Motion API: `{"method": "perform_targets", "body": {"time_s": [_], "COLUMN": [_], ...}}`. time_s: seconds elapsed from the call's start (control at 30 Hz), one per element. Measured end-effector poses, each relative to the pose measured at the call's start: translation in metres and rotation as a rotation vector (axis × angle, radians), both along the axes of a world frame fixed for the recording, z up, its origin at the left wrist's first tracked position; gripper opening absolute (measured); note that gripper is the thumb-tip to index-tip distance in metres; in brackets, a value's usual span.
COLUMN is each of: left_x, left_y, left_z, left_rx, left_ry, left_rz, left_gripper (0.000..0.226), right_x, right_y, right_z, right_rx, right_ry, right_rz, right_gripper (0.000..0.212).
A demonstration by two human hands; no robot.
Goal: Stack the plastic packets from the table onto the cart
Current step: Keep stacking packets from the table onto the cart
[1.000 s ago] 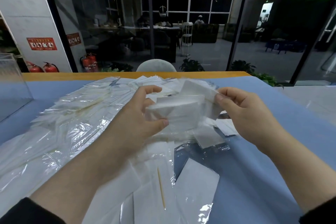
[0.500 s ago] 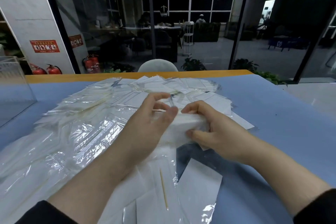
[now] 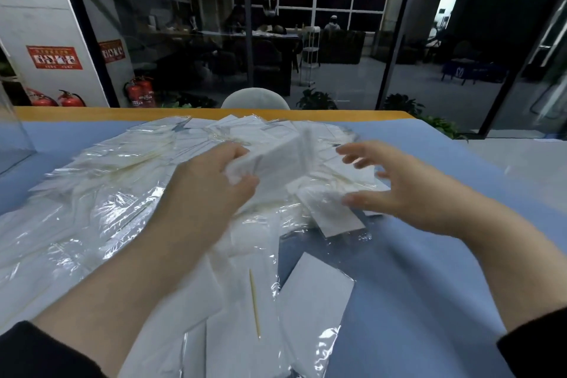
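the person is wearing a dark, black-looking top with long sleeves. the left sleeve (image 3: 36, 353) is showing at the bottom left corner and the right sleeve (image 3: 540, 344) at the bottom right. both sleeves are sitting pushed up, leaving the forearms bare. the left hand (image 3: 208, 190) and right hand (image 3: 408, 190) are wearing nothing.

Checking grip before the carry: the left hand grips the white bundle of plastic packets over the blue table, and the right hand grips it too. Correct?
Not quite. In the head view the left hand does grip the white bundle of plastic packets over the blue table, but the right hand hangs open beside it, fingers spread, gripping nothing.
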State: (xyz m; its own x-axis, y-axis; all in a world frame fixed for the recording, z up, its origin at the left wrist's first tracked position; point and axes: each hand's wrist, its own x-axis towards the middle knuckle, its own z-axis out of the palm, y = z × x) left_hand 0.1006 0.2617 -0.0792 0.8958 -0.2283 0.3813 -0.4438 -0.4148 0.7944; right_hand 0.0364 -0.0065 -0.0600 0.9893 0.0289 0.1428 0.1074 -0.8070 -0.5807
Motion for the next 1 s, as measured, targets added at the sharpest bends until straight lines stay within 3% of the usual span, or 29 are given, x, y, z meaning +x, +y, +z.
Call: {"method": "perform_targets", "body": {"time_s": [0.07,0.13,0.33,0.4,0.57,0.7,0.83,1.0], "left_x": [0.001,0.000,-0.002,-0.002,-0.002,-0.002,-0.004,-0.007], "left_y": [0.002,0.002,0.002,0.002,0.004,0.004,0.004,0.002], "left_z": [0.002,0.004,0.008,0.009,0.011,0.013,0.016,0.016], "left_rx": [-0.079,-0.100,-0.095,-0.100,-0.158,-0.226,-0.278,-0.250], "left_ry": [-0.012,-0.018,-0.034,-0.033,-0.019,0.005,0.117,0.158], "left_rz": [0.044,0.073,0.094,0.104,0.040,-0.038,-0.221,-0.322], "left_gripper": [0.009,0.009,0.008,0.011,0.015,0.018,0.023,0.035], "right_x": [-0.007,-0.007,0.004,0.003,0.004,0.005,0.006,0.008], "right_y": [-0.004,0.004,0.017,0.014,0.004,0.008,0.009,0.009], "right_z": [-0.001,-0.007,-0.014,-0.012,-0.001,0.000,-0.002,-0.002], "right_rx": [-0.199,-0.311,-0.322,-0.215,0.296,0.666,0.826,0.826], "right_ry": [0.225,0.332,0.114,0.047,-0.327,-0.369,-0.369,-0.430], "right_rz": [0.087,0.149,-0.015,-0.080,-0.242,-0.258,-0.260,-0.337], "right_gripper": [0.073,0.074,0.027,0.018,0.023,0.026,0.028,0.027]}}
